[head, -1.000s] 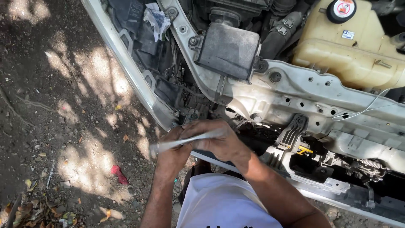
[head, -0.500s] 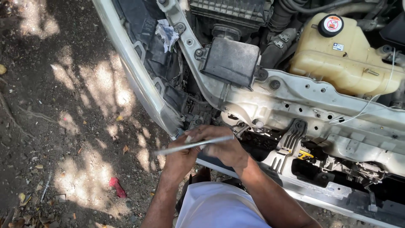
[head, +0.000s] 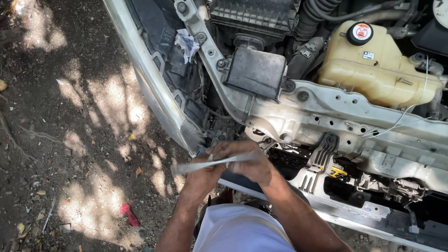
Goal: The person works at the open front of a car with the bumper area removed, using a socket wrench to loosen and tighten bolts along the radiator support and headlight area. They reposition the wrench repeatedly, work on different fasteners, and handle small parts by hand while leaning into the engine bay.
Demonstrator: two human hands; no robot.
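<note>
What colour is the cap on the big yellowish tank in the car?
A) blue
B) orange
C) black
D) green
C: the round cap on top of the yellowish tank is black, with a red and white sticker in the middle of it.

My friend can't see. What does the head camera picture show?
Two hands, left hand and right hand, grip a flat silver metal tool at the front of an open car engine bay. A yellowish coolant tank sits beyond; dirt ground lies left.
</note>
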